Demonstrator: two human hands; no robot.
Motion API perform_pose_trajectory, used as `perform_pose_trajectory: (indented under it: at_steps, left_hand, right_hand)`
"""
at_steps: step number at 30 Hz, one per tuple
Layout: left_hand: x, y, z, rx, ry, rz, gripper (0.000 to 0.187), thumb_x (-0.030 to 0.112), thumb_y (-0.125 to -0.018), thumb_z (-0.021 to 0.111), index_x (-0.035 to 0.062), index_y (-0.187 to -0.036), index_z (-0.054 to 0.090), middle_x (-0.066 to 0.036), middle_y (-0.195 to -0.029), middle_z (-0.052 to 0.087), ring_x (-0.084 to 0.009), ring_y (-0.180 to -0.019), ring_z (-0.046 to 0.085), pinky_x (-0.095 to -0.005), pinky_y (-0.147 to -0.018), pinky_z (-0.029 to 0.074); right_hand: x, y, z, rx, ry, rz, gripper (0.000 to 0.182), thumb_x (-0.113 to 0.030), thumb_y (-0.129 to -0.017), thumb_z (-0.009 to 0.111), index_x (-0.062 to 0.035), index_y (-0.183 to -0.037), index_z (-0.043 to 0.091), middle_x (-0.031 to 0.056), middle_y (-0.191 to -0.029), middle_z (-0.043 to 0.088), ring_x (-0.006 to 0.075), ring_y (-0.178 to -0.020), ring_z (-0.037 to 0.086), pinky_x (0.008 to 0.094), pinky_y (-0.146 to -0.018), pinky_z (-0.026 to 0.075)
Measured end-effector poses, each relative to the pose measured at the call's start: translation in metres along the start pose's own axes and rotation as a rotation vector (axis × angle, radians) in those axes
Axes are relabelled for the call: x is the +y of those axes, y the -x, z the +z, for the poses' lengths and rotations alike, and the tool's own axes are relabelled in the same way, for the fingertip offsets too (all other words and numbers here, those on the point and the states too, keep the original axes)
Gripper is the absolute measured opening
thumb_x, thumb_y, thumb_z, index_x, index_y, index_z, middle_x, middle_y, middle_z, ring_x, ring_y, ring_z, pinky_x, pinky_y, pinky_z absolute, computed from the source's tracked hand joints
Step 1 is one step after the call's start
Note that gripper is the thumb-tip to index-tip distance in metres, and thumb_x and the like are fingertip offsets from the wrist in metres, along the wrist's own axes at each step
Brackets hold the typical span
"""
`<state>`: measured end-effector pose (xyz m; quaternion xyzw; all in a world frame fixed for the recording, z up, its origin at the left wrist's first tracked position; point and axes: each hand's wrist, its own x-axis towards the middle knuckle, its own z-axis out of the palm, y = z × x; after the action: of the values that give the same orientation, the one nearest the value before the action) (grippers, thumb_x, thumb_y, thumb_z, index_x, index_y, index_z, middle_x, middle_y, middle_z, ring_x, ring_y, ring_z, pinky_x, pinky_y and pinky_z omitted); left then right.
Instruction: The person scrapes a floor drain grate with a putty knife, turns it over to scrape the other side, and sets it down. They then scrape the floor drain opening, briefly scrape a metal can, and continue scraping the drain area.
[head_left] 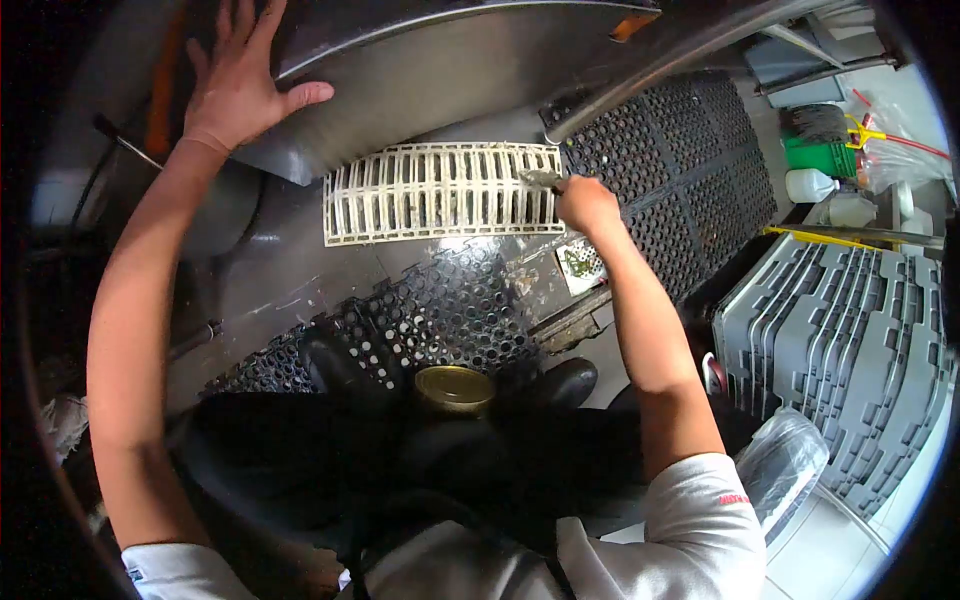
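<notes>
My left hand is spread wide against the upper edge of a stainless steel panel, with the thumb pointing right. In my right hand, the fingers are wrapped round the dark handle of a scraper with a flat, greyish blade. The blade lies over the right end of a cream-coloured slatted plastic grate, which is stained dark between its slats. This grate rests on the wet grey floor below the panel. Just under my right wrist is a small white drain strainer with green bits on it.
Black perforated rubber mats cover the floor at the right and near my boots. A round golden tin stands between my legs. Stacked grey crates are at the right, with bottles and a green container behind.
</notes>
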<state>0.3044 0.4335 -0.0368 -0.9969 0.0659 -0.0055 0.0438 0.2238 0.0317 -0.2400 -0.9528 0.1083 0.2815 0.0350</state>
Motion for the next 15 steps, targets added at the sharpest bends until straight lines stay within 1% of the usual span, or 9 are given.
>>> perform_pose_trajectory:
  at_steps: [1,2,4,5,8,9,12,14,15]
  left_hand:
    - [0.001,-0.001,0.000,0.008,0.003,-0.005,0.140,0.078,-0.059,0.075,0.0124,-0.159,0.003,-0.029,-0.161,0.005,-0.0474,-0.149,0.002,-0.0628,-0.119,0.001]
    - [0.004,0.000,0.000,0.015,0.007,-0.006,0.140,0.078,-0.058,0.075,0.0129,-0.159,0.003,-0.029,-0.161,0.005,-0.0474,-0.149,0.002,-0.0628,-0.119,0.002]
    - [0.010,-0.001,-0.007,-0.013,-0.055,-0.035,0.140,0.078,-0.058,0.075,0.0134,-0.159,0.003,-0.029,-0.161,0.006,-0.0474,-0.149,0.003,-0.0629,-0.119,0.002]
    - [0.011,0.000,-0.009,-0.034,-0.092,-0.048,0.141,0.079,-0.057,0.075,0.0136,-0.159,0.003,-0.029,-0.161,0.007,-0.0474,-0.149,0.004,-0.0630,-0.119,0.002]
    - [0.004,-0.001,0.001,0.018,-0.009,-0.008,0.140,0.079,-0.057,0.074,0.0135,-0.159,0.003,-0.029,-0.161,0.009,-0.0481,-0.149,0.005,-0.0639,-0.119,0.002]
    - [0.006,-0.003,0.001,0.028,0.001,0.001,0.140,0.080,-0.058,0.074,0.0133,-0.159,0.003,-0.030,-0.160,0.009,-0.0484,-0.149,0.006,-0.0641,-0.118,0.003]
    - [0.008,0.003,-0.001,0.036,-0.029,0.015,0.140,0.080,-0.059,0.073,0.0128,-0.159,0.004,-0.031,-0.160,0.009,-0.0493,-0.148,0.007,-0.0647,-0.118,0.004]
    - [0.008,-0.001,-0.002,0.068,-0.121,0.021,0.139,0.080,-0.059,0.073,0.0127,-0.159,0.004,-0.031,-0.160,0.010,-0.0498,-0.148,0.007,-0.0649,-0.118,0.005]
    - [0.007,0.000,-0.003,0.046,-0.089,0.018,0.139,0.080,-0.059,0.072,0.0127,-0.159,0.004,-0.032,-0.159,0.010,-0.0499,-0.148,0.008,-0.0649,-0.118,0.005]
  right_hand:
    - [-0.005,0.005,0.001,-0.015,0.040,-0.022,0.033,-0.022,-0.090,0.050,-0.0090,-0.114,0.070,0.0225,-0.114,0.068,0.0386,-0.107,0.066,0.0467,-0.094,0.052]
    - [-0.011,0.007,0.006,0.024,0.051,0.014,0.032,-0.022,-0.092,0.049,-0.0114,-0.115,0.070,0.0215,-0.112,0.069,0.0379,-0.106,0.067,0.0467,-0.093,0.053]
    - [-0.013,-0.012,0.020,0.095,-0.004,0.011,0.032,-0.023,-0.094,0.048,-0.0112,-0.115,0.069,0.0214,-0.113,0.069,0.0372,-0.105,0.067,0.0464,-0.092,0.053]
    - [-0.015,-0.016,0.020,0.093,0.021,0.032,0.033,-0.023,-0.095,0.047,-0.0146,-0.119,0.068,0.0205,-0.113,0.069,0.0362,-0.105,0.068,0.0461,-0.092,0.054]
    - [-0.019,-0.007,0.020,0.081,-0.028,-0.023,0.035,-0.023,-0.095,0.047,-0.0186,-0.122,0.067,0.0197,-0.112,0.070,0.0360,-0.105,0.068,0.0460,-0.091,0.054]
    - [-0.018,0.005,0.018,0.098,-0.003,-0.075,0.038,-0.023,-0.093,0.048,-0.0216,-0.127,0.066,0.0196,-0.109,0.070,0.0363,-0.103,0.068,0.0464,-0.089,0.055]
    - [-0.015,-0.017,0.040,0.144,-0.041,-0.054,0.040,-0.023,-0.091,0.050,-0.0221,-0.129,0.064,0.0199,-0.106,0.071,0.0371,-0.099,0.069,0.0468,-0.087,0.055]
    - [-0.017,-0.033,0.039,0.206,-0.035,-0.079,0.044,-0.022,-0.089,0.053,-0.0265,-0.131,0.063,0.0178,-0.104,0.071,0.0365,-0.095,0.070,0.0472,-0.085,0.056]
    - [-0.012,-0.037,0.041,0.201,-0.027,-0.108,0.044,-0.021,-0.088,0.054,-0.0277,-0.131,0.063,0.0172,-0.103,0.071,0.0362,-0.094,0.070,0.0472,-0.084,0.056]
